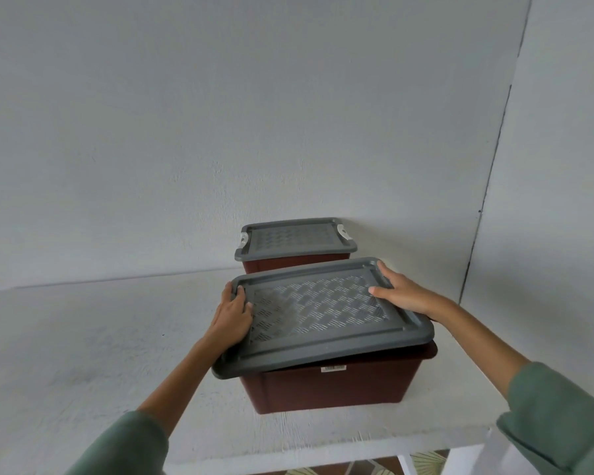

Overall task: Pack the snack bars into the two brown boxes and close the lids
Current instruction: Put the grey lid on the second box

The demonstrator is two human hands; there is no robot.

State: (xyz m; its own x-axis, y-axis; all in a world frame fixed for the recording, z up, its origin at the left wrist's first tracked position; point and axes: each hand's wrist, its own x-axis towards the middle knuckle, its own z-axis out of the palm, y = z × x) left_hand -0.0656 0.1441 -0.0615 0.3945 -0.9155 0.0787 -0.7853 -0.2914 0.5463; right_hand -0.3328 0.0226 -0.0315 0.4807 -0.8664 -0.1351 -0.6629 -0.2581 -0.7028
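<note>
Near brown box (330, 385) sits on the white table (83, 337) with its grey lid (319, 317) lying crooked on top, overhanging the front-left corner. The left hand (232, 318) grips the lid's left edge and the right hand (400, 289) holds its far right edge. Behind it, by the wall, the second brown box (295, 262) has its own grey lid (294, 238) on flat; no snack bars visible.

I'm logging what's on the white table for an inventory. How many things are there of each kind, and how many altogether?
Brown boxes: 2, the near box and the far box
Grey lids: 2, the near lid sitting skewed under both hands, and the far lid
Snack bars in view: 0
Total: 4
</note>
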